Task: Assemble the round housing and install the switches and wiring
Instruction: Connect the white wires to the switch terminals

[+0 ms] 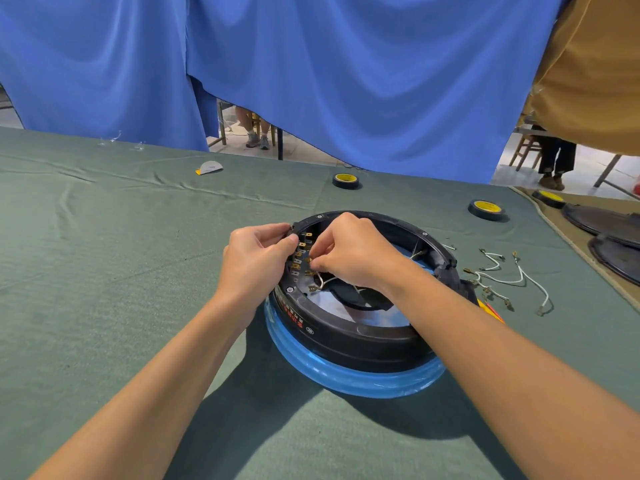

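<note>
Blue-rimmed round black plastic housing [363, 336], brass terminals [300, 252] inside.
Left hand [256, 258] grips its rim; right hand [356, 254] pinches white wire [325, 281].

Blue fabric curtain [346, 81] hangs behind a work table draped in wrinkled green cloth [104, 271].
Two black tape rolls with yellow cores [345, 181] [486, 209] lie on the green cloth, a third [549, 198] on tan cloth [554, 216] beside dark round discs [602, 220]; a white half-round paper piece [209, 167] lies far left.

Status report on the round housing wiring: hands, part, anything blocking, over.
Left hand grips round housing rim by the switch terminals. Right hand pinches white wire inside, at the terminals. Spare wires lie right of housing, nothing blocking.
</note>
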A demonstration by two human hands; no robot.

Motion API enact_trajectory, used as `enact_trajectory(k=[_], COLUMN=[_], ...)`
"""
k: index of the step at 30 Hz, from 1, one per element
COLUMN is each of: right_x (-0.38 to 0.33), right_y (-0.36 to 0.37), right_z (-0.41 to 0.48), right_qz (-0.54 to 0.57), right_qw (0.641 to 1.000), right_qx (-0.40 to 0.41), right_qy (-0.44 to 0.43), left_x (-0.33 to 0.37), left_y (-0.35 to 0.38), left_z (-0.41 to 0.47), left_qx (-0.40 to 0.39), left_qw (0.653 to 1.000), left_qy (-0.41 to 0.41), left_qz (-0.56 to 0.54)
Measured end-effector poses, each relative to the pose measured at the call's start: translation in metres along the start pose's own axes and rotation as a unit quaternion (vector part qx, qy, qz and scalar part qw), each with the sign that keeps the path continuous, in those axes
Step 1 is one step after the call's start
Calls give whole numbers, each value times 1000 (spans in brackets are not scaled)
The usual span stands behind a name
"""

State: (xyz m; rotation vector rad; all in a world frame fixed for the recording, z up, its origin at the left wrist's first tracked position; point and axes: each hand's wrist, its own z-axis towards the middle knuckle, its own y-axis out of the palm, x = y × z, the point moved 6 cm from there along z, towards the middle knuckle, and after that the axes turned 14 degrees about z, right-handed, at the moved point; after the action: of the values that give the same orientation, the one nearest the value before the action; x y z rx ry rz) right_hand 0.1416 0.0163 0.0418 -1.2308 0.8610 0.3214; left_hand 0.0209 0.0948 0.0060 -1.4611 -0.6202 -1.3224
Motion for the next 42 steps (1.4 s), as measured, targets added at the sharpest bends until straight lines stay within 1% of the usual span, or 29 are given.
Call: enact_trajectory(k=[3,9,14,19,21,23,25,29,42], right_x=[-2,-4,-1,-3,-2,-2,-1,-3,0], right_y=[1,2,-1,0,0,0,0,2,8], right_z=[0,1,3,7,7,6,4,4,4], right_qz=[-18,-34,10,7,16,23,30,38,84], right_qw=[1000,999,999,998,997,997,996,993,981], right_qx=[14,15,13,13,15,22,33,61,112], right_qy=[-9,-11,28,62,70,74,77,88,131], left_x=[-1,-3,0,-1,-3,-3,-4,-5,-8], left_y=[0,0,1,3,2,-2,-4,-5,-4], left_z=[0,1,-2,-2,0,-1,-2,-5,-5], left_qx=[4,8,4,7,25,64,90,105,96], left_qw=[1000,1000,1000,1000,1000,997,994,993,995], left_qy=[-3,-5,1,-6,-7,-4,-11,-27,-39], left_qz=[-7,-13,-11,-14,7,52,65,54,7])
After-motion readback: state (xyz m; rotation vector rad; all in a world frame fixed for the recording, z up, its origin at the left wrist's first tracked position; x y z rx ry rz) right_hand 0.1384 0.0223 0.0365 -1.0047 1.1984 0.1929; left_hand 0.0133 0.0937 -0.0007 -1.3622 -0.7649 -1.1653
